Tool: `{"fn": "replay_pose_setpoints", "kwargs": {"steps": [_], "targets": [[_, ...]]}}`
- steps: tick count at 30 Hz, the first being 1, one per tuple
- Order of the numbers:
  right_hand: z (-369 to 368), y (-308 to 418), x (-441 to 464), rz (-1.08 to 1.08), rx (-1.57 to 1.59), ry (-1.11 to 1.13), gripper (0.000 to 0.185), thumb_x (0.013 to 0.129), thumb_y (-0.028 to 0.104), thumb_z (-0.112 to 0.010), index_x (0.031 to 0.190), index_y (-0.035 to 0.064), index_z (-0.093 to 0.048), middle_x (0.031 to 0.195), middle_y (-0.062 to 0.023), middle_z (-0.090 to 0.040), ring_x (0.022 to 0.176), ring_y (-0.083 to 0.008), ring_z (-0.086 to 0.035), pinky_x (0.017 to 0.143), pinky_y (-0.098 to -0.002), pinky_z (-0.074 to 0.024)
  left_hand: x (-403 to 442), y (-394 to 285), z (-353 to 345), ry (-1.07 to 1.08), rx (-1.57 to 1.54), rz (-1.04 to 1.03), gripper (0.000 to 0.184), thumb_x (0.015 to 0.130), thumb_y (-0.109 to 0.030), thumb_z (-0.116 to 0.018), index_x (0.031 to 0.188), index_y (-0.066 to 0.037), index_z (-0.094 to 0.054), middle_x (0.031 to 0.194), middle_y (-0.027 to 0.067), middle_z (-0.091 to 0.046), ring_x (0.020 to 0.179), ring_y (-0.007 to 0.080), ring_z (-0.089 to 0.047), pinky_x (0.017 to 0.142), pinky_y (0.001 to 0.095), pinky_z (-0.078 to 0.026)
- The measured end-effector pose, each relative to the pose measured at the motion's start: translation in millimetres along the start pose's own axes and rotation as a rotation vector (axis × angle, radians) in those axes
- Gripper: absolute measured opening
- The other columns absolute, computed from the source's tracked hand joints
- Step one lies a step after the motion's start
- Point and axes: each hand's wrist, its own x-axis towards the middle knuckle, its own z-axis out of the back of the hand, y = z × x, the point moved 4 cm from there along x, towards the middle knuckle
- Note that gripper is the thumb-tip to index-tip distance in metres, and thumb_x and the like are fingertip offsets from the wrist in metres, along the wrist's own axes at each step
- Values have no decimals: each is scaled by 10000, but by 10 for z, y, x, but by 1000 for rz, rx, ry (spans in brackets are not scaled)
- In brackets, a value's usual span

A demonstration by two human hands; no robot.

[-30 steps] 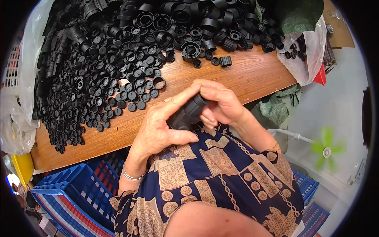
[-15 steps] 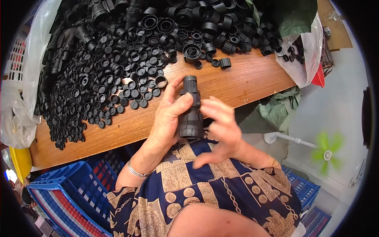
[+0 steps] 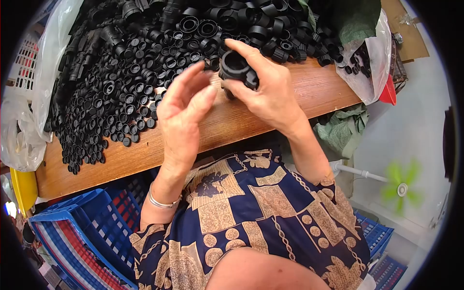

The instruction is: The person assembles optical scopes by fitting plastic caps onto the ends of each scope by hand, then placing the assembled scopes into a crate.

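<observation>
My right hand [image 3: 270,89] grips a black cylindrical part [image 3: 237,71] over the wooden table [image 3: 314,87], its round hollow end turned up toward the camera. Thumb and fingers wrap its sides. Just left of the part is my left hand [image 3: 181,118], with its fingers apart and nothing held; the fingertips are slightly blurred. Many small black round caps [image 3: 126,99] lie in a pile to the left of my hands. Larger black rings [image 3: 208,29] are heaped behind the part.
Clear plastic bags stand at the table's left [image 3: 24,140] and right [image 3: 379,53] ends. Blue crates [image 3: 77,208] are below the left side. Green cloth [image 3: 338,130] hangs under the right edge, near a green-bladed fan [image 3: 401,189].
The black part has moved up and away from my body, and its hollow end now faces up. My left hand has let it go; my right hand has taken hold of it.
</observation>
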Motion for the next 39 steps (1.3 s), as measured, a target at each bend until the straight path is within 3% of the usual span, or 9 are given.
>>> {"fn": "replay_pose_setpoints", "kwargs": {"steps": [2,7,12,17,18,21,22,28,39], "targets": [[-37,1,-2,52,-43,-56,596,771,70,-786,1324,38,-568,1137,-203,-684,989,-352,-701,815,-366,-570,185,-60,-45,17,65,-67,494,916,-139,-720,1360,16,-570,1161,117,-652,963,109,-622,841,238,-506],[-7,-66,-78,0,7,-61,575,732,71,-823,1261,61,-599,1051,-156,-710,893,-297,-732,745,-335,-584,459,192,-376,231,-178,127,331,895,-174,-727,1177,-5,-682,968,26,-706,857,85,-644,754,226,-521],[-21,-172,-156,-114,73,-142,548,726,57,-807,1241,74,-619,1015,-113,-719,842,-206,-732,727,-306,-578,552,213,-452,248,-64,58,248,834,-111,-690,1053,6,-690,918,46,-698,824,92,-639,744,241,-517],[-137,-150,-95,-142,90,-125,573,719,43,-793,1263,82,-616,1030,-99,-721,819,-191,-720,712,-292,-568,577,315,-330,232,-239,112,160,832,-95,-672,965,-6,-666,883,36,-671,815,97,-628,758,236,-508],[-133,-160,-103,-190,79,-97,566,738,68,-809,1268,76,-611,1031,-100,-724,828,-163,-714,722,-289,-566,589,358,-325,264,-287,184,164,836,-108,-672,966,-9,-663,887,35,-662,814,110,-623,751,249,-505],[-107,-284,-237,-178,122,-162,567,748,76,-831,1270,75,-610,1047,-95,-728,847,-130,-702,718,-280,-560,556,393,-402,285,-158,82,187,837,-145,-682,960,-6,-661,874,35,-653,811,119,-619,741,268,-505],[-127,-309,-274,-144,222,-219,579,752,72,-847,1278,74,-606,1048,-85,-733,867,-107,-686,719,-270,-556,555,415,-395,302,78,0,223,830,-184,-699,955,-4,-657,857,38,-646,804,113,-610,731,275,-502],[-114,-250,-292,-190,156,-190,574,764,43,-834,1287,80,-600,1094,-96,-723,924,-118,-695,777,-270,-574,543,400,-399,324,-174,152,233,832,-196,-716,961,-8,-668,885,41,-672,831,112,-636,744,259,-511],[-119,-270,-222,-214,272,-155,553,782,26,-812,1288,51,-590,1064,-76,-720,934,-118,-681,825,-269,-558,582,339,-402,330,-221,224,238,832,-195,-733,974,-6,-716,885,50,-709,811,111,-644,770,250,-510]]}}
